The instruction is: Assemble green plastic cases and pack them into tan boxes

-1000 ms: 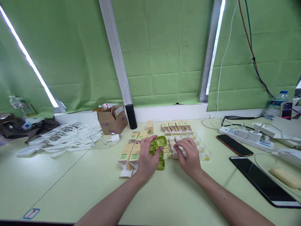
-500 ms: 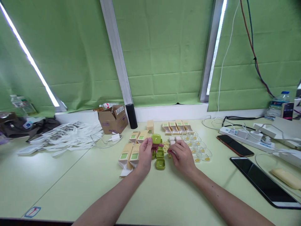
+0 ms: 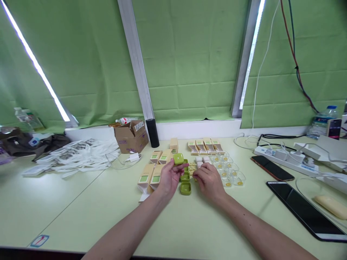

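Observation:
My left hand (image 3: 169, 177) is raised over the table, palm turned partly up, with a small green square dish-like case (image 3: 178, 159) gripped at its fingertips. Beneath and beside it, several more green square dishes (image 3: 185, 188) form a column. My right hand (image 3: 209, 181) is closed in a pinch at the edge of several small yellow pieces (image 3: 192, 168); whatever lies between its fingertips is too small to make out. Just behind that hand are small pale pinkish-white blocks (image 3: 206, 159). To its right stand clear plastic cups with yellow centres (image 3: 227, 165).
Kraft paper boxes with green labels (image 3: 156, 176) stand left of my left hand, and a row of similar boxes (image 3: 208, 145) at the back. Further out are a cardboard carton (image 3: 131, 137), a black cylinder (image 3: 152, 133), a phone (image 3: 271, 167), a tablet (image 3: 306, 209) and a power strip (image 3: 287, 158).
My left hand has rolled its palm further upward, tilting the green case and shifting it slightly left. My right hand stays pinched at nearly the same spot. The whole view has shifted a little.

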A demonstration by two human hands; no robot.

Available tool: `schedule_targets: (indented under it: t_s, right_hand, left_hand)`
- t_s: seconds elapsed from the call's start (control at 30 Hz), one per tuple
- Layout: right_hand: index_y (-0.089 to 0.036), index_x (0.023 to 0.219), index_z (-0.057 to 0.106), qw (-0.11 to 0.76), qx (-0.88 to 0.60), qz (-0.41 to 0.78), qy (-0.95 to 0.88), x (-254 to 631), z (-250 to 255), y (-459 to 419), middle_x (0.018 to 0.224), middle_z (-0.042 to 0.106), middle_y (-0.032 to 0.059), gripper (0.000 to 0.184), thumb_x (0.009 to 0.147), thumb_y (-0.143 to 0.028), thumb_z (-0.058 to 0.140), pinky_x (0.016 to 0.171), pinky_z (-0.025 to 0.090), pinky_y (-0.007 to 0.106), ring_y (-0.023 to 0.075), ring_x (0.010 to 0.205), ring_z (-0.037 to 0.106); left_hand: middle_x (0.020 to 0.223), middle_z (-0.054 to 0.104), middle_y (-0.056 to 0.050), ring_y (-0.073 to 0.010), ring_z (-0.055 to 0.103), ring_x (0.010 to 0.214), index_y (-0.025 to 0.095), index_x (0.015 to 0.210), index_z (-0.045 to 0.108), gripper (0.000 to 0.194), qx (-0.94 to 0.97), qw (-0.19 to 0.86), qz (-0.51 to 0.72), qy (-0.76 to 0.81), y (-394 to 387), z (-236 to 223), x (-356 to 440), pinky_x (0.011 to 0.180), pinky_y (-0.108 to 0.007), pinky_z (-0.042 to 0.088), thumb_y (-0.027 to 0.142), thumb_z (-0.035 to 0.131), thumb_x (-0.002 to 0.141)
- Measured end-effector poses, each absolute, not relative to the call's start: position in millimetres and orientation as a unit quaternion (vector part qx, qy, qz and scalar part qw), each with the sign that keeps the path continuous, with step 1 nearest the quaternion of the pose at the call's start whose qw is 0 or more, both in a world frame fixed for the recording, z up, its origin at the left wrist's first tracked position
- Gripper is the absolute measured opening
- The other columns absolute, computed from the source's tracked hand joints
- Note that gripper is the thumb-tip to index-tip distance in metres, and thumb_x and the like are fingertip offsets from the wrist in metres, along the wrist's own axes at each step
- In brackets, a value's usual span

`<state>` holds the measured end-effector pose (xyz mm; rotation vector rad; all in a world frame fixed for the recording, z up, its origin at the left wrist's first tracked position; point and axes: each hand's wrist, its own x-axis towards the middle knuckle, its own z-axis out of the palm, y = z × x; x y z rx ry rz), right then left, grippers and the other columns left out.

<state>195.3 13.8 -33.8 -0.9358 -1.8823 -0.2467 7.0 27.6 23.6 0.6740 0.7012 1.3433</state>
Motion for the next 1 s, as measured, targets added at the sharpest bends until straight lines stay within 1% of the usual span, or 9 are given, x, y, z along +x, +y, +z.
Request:
schedule_targets:
  t_s: [0.07, 0.2, 0.33, 0.43, 0.5, 0.6, 0.67, 0.83, 1.0]
  right_hand:
    - [-0.021, 0.092, 0.074, 0.487, -0.390, -0.097, -0.776, 195, -36, 14, 0.083, 0.077, 0.0039, 0.021, 0.101, -0.008, 0.061, 0.081, 0.044, 0.036, 0.0235, 0.090, 0.058]
    - [-0.022, 0.093, 0.076, 0.470, -0.396, -0.097, -0.783, 194, -39, 15, 0.083, 0.077, 0.0047, 0.022, 0.100, -0.007, 0.061, 0.082, 0.044, 0.037, 0.0243, 0.092, 0.058]
    - [-0.021, 0.091, 0.076, 0.439, -0.414, -0.114, -0.789, 192, -39, 13, 0.086, 0.075, 0.0054, 0.020, 0.098, -0.007, 0.064, 0.083, 0.044, 0.037, 0.0244, 0.094, 0.058]
    - [-0.022, 0.089, 0.076, 0.418, -0.434, -0.129, -0.787, 191, -39, 13, 0.090, 0.074, 0.0061, 0.018, 0.097, -0.009, 0.067, 0.084, 0.044, 0.037, 0.0243, 0.095, 0.058]
    - [-0.022, 0.087, 0.076, 0.411, -0.442, -0.138, -0.785, 190, -39, 13, 0.091, 0.073, 0.0061, 0.017, 0.096, -0.009, 0.068, 0.086, 0.043, 0.038, 0.0246, 0.097, 0.057]
    - [-0.021, 0.086, 0.075, 0.399, -0.446, -0.150, -0.787, 189, -41, 14, 0.089, 0.072, 0.0057, 0.016, 0.095, -0.009, 0.070, 0.088, 0.043, 0.038, 0.0248, 0.098, 0.056]
    - [-0.021, 0.084, 0.075, 0.386, -0.451, -0.159, -0.789, 188, -42, 14, 0.088, 0.071, 0.0056, 0.016, 0.095, -0.009, 0.070, 0.089, 0.043, 0.038, 0.0246, 0.098, 0.055]
    - [-0.021, 0.084, 0.076, 0.347, -0.463, -0.180, -0.796, 186, -41, 15, 0.088, 0.071, 0.0062, 0.014, 0.094, -0.011, 0.073, 0.088, 0.042, 0.038, 0.0249, 0.098, 0.054]
    - [-0.021, 0.083, 0.075, 0.308, -0.478, -0.189, -0.801, 185, -40, 14, 0.088, 0.071, 0.0069, 0.014, 0.095, -0.014, 0.073, 0.088, 0.041, 0.039, 0.0257, 0.098, 0.054]
  left_hand:
    - [0.088, 0.082, -0.016, -0.0205, 0.072, 0.073, 0.015, 0.095, 0.065, 0.021, 0.320, 0.661, 0.604, 0.309, 27, 24, 6, 0.068, -0.030, 0.050, 0.035, 0.069, 0.098]
    - [0.084, 0.080, -0.010, -0.0228, 0.074, 0.080, 0.020, 0.086, 0.060, 0.038, 0.392, 0.605, 0.615, 0.319, 27, 28, 2, 0.069, -0.028, 0.046, 0.048, 0.085, 0.084]
    - [0.083, 0.074, -0.005, -0.0231, 0.072, 0.087, 0.022, 0.080, 0.056, 0.042, 0.527, 0.466, 0.616, 0.355, 29, 42, -6, 0.071, -0.029, 0.044, 0.053, 0.083, 0.084]
    - [0.086, 0.071, -0.004, -0.0223, 0.067, 0.085, 0.022, 0.079, 0.062, 0.029, 0.652, 0.269, 0.567, 0.426, 28, 57, -16, 0.078, -0.033, 0.047, 0.045, 0.076, 0.090]
    - [0.096, 0.072, -0.005, -0.0240, 0.065, 0.094, 0.023, 0.084, 0.069, 0.018, 0.708, 0.159, 0.508, 0.464, 24, 66, -23, 0.086, -0.037, 0.049, 0.038, 0.073, 0.093]
    - [0.102, 0.073, -0.006, -0.0290, 0.060, 0.113, 0.024, 0.090, 0.074, 0.007, 0.785, 0.056, 0.413, 0.458, 14, 71, -35, 0.100, -0.047, 0.047, 0.028, 0.071, 0.095]
    - [0.106, 0.076, -0.007, -0.0321, 0.055, 0.120, 0.024, 0.091, 0.076, 0.008, 0.827, 0.001, 0.350, 0.440, 8, 67, -44, 0.106, -0.054, 0.043, 0.024, 0.070, 0.096]
    - [0.133, 0.072, -0.007, -0.0374, 0.043, 0.133, 0.026, 0.082, 0.081, 0.018, 0.866, -0.075, 0.263, 0.418, 0, 40, -61, 0.108, -0.061, 0.037, 0.021, 0.072, 0.096]
    - [0.131, 0.068, -0.007, -0.0388, 0.040, 0.134, 0.027, 0.079, 0.082, 0.018, 0.882, -0.082, 0.232, 0.403, -8, 25, -66, 0.107, -0.059, 0.036, 0.019, 0.074, 0.094]
